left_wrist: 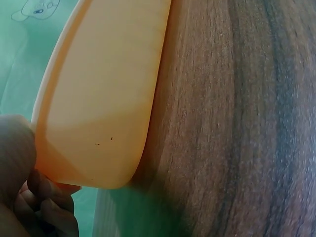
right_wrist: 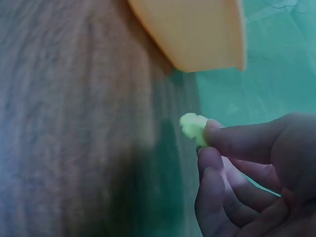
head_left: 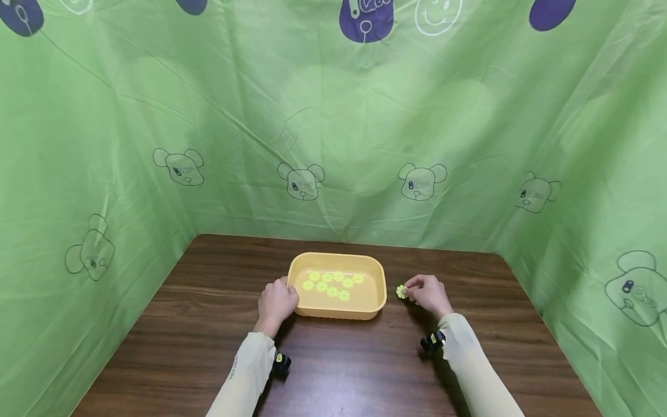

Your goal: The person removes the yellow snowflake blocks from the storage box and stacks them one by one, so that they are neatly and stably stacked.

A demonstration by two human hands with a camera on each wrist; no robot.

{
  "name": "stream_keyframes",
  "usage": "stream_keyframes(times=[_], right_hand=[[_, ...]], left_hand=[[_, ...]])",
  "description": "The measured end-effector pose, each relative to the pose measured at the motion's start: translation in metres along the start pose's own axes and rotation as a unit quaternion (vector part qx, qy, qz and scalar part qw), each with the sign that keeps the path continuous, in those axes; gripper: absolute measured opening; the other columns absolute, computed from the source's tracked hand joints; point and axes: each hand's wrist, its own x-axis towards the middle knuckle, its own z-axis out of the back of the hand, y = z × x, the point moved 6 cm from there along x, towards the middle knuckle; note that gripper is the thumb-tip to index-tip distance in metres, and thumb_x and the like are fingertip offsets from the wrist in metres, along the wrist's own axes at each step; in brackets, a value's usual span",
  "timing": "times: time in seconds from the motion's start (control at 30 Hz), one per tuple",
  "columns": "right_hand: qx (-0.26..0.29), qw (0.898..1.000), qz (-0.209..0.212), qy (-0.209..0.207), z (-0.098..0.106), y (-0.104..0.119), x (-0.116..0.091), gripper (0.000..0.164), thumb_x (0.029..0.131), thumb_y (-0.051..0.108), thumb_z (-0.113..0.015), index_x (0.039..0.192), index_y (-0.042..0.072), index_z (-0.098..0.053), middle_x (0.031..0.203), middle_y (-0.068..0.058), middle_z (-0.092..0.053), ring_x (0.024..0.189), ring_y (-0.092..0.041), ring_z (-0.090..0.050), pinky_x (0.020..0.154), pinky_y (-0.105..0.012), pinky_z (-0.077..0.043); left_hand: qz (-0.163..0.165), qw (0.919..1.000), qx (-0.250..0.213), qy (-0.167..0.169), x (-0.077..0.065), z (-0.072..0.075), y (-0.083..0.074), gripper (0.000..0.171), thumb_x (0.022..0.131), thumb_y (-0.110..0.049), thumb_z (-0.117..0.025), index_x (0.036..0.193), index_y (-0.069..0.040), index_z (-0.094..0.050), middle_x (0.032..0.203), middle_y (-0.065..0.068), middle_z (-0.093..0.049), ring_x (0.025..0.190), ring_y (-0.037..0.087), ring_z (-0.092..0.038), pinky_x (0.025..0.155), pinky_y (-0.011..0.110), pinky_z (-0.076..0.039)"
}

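A yellow-orange rectangular plastic tub [head_left: 333, 313] stands on the table, with several small yellow-green flower-shaped pieces [head_left: 332, 292] lying spread over its floor. At the tub's left end my left hand [head_left: 278, 301] grips the rim; in the left wrist view the thumb is over the edge and the fingers [left_wrist: 57, 212] curl beneath it. To the right of the tub, my right hand [head_left: 428, 293] pinches one more flower-shaped piece [right_wrist: 192, 126] between thumb and fingertips. That piece is apart from the tub's right wall [right_wrist: 197, 34].
The dark wood-grain table [head_left: 344, 370] carries the tub near its far side. A green curtain [head_left: 359, 133] printed with bear faces hangs behind it and along both sides. Each wrist wears a small black camera [head_left: 432, 341] over a pale sleeve.
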Motion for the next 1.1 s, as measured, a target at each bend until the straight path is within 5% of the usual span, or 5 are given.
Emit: stream_keyframes(times=[0.3, 0.73, 1.1], right_hand=[[-0.1, 0.994, 0.024, -0.029, -0.004, -0.011, -0.003, 0.011, 0.083, 0.019, -0.079, 0.086, 0.008, -0.077, 0.077, -0.001, -0.073, 0.074, -0.016, -0.062, 0.072, -0.033, -0.049], [-0.126, 0.991, 0.024, -0.036, -0.005, -0.013, -0.004, 0.008, 0.083, 0.018, -0.075, 0.081, 0.01, -0.076, 0.078, -0.002, -0.071, 0.077, -0.021, -0.061, 0.073, -0.035, -0.049], [-0.137, 0.99, 0.018, 0.01, -0.01, -0.012, -0.005, 0.031, 0.079, 0.028, -0.084, 0.094, 0.003, -0.072, 0.083, -0.004, -0.07, 0.076, -0.019, -0.062, 0.067, -0.032, -0.049]], left_hand=[[0.005, 0.9999, -0.008, 0.006, -0.001, -0.001, 0.0, 0.02, 0.092, -0.017, -0.054, 0.088, -0.006, -0.069, 0.086, 0.022, -0.071, 0.079, 0.042, -0.069, 0.059, 0.053, -0.049], [0.012, 0.9998, -0.012, 0.008, -0.003, 0.0, 0.001, 0.02, 0.093, -0.018, -0.054, 0.089, -0.006, -0.069, 0.084, 0.02, -0.071, 0.077, 0.04, -0.069, 0.059, 0.052, -0.048], [0.002, 0.9999, -0.012, 0.003, -0.004, 0.004, -0.002, 0.017, 0.092, -0.015, -0.055, 0.083, -0.005, -0.066, 0.083, 0.022, -0.07, 0.075, 0.042, -0.068, 0.059, 0.053, -0.049]])
